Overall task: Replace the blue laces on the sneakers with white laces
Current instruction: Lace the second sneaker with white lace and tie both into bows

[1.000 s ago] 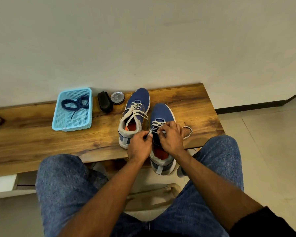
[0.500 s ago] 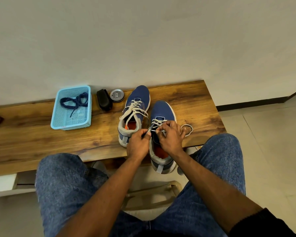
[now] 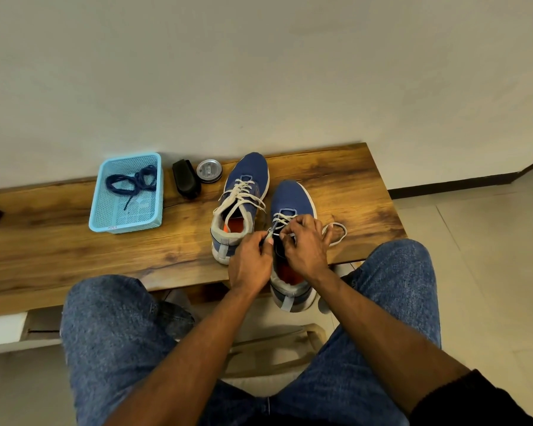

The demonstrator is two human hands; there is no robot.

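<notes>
Two blue sneakers stand on the wooden bench (image 3: 345,182). The left sneaker (image 3: 243,204) is fully threaded with a white lace. The right sneaker (image 3: 291,201) overhangs the bench's near edge and carries a white lace (image 3: 282,217) in its front eyelets only. My left hand (image 3: 250,262) pinches the lace's tip at the shoe's left eyelets. My right hand (image 3: 305,244) pinches the lace over the tongue. A loose loop of that lace (image 3: 339,233) lies on the bench to the right. The blue laces (image 3: 133,181) lie in a light-blue basket (image 3: 105,210).
A black brush-like object (image 3: 185,181) and a round silver tin (image 3: 209,170) sit between the basket and the left sneaker, against the wall. My knees in jeans frame the bench's near edge. A tiled floor lies to the right.
The hands keep working at the right sneaker's eyelets, with only small finger movements. The loose lace loop on the right has shifted slightly. The camera has tilted a little.
</notes>
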